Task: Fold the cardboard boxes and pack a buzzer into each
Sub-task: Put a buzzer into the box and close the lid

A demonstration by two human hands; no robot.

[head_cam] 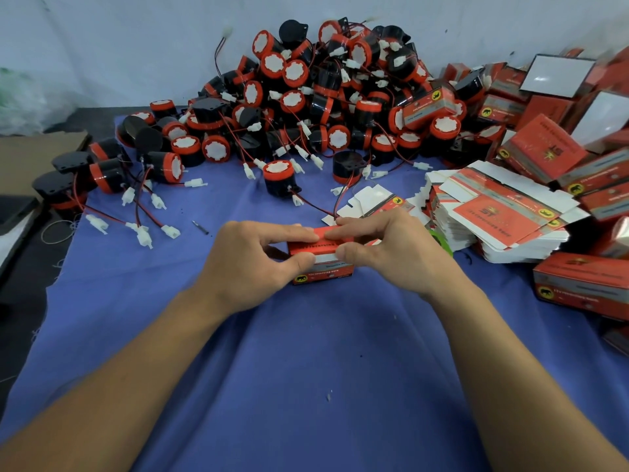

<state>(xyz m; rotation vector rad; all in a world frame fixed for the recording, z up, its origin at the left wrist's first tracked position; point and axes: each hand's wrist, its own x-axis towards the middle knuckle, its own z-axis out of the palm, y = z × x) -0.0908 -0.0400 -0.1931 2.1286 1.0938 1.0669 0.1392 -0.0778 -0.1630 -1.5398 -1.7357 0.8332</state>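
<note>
A small red cardboard box (323, 267) stands on the blue cloth (306, 369) in the middle of the view. My left hand (252, 264) grips its left side, thumb on the front face and fingers on the top flap. My right hand (384, 253) grips the right side the same way, fingertips meeting the left ones on the red flap. A large heap of black and red buzzers (306, 97) with red wires and white plugs lies behind. A stack of flat unfolded boxes (503, 212) sits to the right.
Folded red boxes (585, 284) pile up along the right edge and back right. One flat box (371, 202) lies just behind my right hand. Loose buzzers (279, 177) and plugs scatter over the far cloth. Brown cardboard (37, 155) lies at the left.
</note>
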